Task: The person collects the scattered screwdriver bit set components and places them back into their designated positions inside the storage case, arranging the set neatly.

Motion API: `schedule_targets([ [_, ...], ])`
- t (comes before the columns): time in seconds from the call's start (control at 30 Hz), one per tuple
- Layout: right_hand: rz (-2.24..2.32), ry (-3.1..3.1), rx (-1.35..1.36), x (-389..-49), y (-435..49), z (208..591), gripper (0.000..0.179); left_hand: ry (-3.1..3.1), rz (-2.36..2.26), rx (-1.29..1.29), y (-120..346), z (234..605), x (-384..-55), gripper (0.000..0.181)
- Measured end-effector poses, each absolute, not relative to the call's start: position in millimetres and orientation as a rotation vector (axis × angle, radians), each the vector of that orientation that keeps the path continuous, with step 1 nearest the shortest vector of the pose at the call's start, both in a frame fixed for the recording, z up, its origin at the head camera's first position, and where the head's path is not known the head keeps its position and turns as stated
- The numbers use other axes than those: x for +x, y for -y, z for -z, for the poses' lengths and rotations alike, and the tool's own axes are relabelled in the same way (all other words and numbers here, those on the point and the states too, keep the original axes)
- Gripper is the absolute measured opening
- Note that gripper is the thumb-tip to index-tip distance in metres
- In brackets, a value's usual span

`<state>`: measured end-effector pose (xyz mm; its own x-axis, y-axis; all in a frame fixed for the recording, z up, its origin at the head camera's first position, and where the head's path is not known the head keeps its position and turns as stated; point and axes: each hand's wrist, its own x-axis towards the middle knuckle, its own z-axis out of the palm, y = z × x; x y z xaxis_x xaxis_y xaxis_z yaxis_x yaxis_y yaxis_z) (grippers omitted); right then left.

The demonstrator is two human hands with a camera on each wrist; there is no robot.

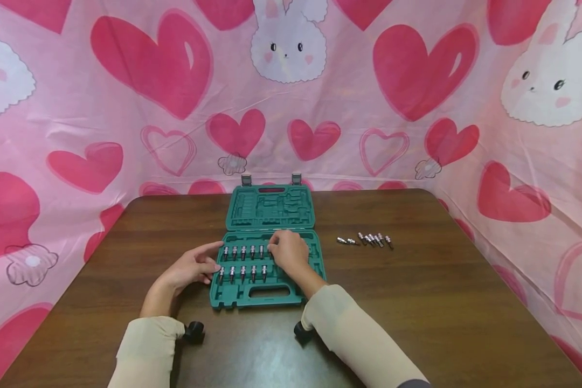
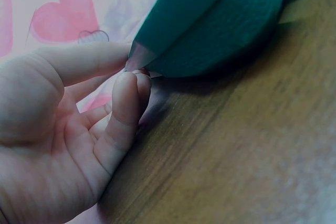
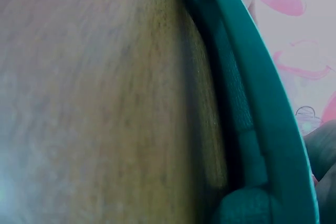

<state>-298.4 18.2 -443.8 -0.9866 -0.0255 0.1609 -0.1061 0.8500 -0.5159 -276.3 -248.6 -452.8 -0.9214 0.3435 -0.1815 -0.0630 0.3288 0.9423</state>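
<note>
A green tool case (image 1: 230, 297) lies open on the table, with chrome bit sockets (image 1: 243, 252) standing in an upper row and a second row of bit sockets (image 1: 243, 273) below. My left hand (image 1: 189, 268) touches the case's left side, index finger and thumb spread along the rim; up close, those fingertips meet the case edge (image 2: 194, 19). Over the upper row's right end, my right hand (image 1: 289, 250) bends its fingers down and pinches a bit socket, mostly hidden behind them. The right wrist view catches chiefly the case's side wall (image 3: 262, 98).
Several loose bit sockets (image 1: 371, 240) lie on the wooden table (image 1: 417, 302) to the right of the case. The raised lid (image 1: 270, 207) has two latches at its far edge. A pink heart-patterned cloth (image 1: 349, 97) hangs behind the table.
</note>
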Motion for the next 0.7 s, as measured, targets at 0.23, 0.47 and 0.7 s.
schedule_targets([
  [0.23,-0.859,2.83,0.295,-295.5,-25.3,445.9,0.01,-2.251,-1.618,0.242,250.4,450.5,-276.6,0.067],
  [0.47,-1.003,2.842,0.573,-299.0,-39.7,439.5,0.016,-2.236,-1.631,0.247,250.6,452.4,-277.0,0.067],
  [0.7,-1.185,2.805,0.61,-301.7,-56.7,442.3,0.017,-2.252,-1.615,0.249,248.9,453.2,-276.5,0.066],
])
